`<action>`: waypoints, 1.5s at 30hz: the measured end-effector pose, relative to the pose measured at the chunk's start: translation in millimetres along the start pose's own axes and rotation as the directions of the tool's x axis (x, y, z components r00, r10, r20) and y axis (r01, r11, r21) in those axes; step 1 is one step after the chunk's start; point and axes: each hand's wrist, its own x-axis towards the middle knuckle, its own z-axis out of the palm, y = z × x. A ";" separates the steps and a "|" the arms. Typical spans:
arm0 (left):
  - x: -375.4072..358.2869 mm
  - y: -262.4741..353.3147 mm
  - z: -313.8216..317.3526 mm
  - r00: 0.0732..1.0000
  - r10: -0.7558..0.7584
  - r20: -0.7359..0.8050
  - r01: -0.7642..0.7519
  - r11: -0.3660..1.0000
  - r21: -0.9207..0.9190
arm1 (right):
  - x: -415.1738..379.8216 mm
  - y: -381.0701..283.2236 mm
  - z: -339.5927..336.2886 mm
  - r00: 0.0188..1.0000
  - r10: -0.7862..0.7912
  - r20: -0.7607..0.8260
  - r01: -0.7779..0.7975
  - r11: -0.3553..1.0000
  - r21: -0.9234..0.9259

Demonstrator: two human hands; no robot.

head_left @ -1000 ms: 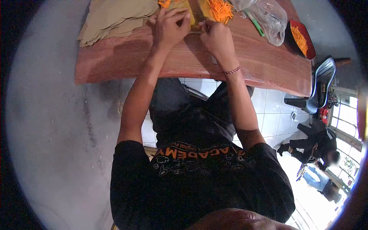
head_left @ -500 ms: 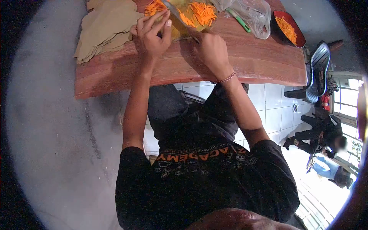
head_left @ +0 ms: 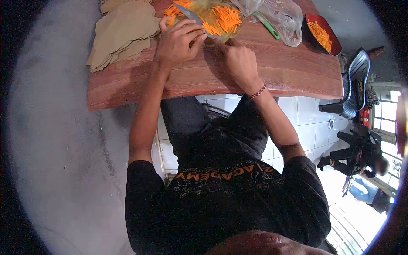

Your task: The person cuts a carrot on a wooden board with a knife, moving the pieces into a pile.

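Observation:
My right hand (head_left: 241, 61) is closed around the handle of a kitchen knife (head_left: 187, 13), with the blade pointing to the upper left. Right beside the blade, my left hand (head_left: 180, 44) has its fingers bent down and its thumb close to them; whatever lies under the fingertips is hidden. Cut carrot strips (head_left: 226, 19) are heaped on a yellowish board (head_left: 203, 6), to the right of the blade. A few more strips lie against the knife near my left fingertips. More orange carrot pieces (head_left: 172, 10) are beyond my left hand.
Brown paper sheets (head_left: 123, 34) are stacked at the left of the wooden table (head_left: 289, 70). To the right are a clear plastic bag (head_left: 287, 19), a green-handled tool (head_left: 270, 29) and a red-and-black bowl (head_left: 335, 46) with carrot strips. A dark chair (head_left: 357, 80) and people (head_left: 361, 148) are farther right.
My left hand has shifted right along the knife, its fingertips now nearer the handle end. My right hand still grips the knife. The whole view has shifted slightly.

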 end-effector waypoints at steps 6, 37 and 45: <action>6.7 -12.0 6.7 0.996 0.074 0.046 -0.069 0.993 -0.095 | 4.2 1.5 1.9 0.993 -0.078 -0.084 0.082 0.996 0.044; 25.1 -4.6 27.4 0.972 0.023 0.236 0.013 0.989 -0.150 | 13.5 2.3 17.8 0.996 -0.087 -0.004 0.087 0.996 0.024; 30.9 -5.5 24.2 0.991 -0.074 0.111 0.091 0.983 -0.159 | 4.7 -0.7 8.1 0.992 -0.050 -0.113 0.062 0.993 0.104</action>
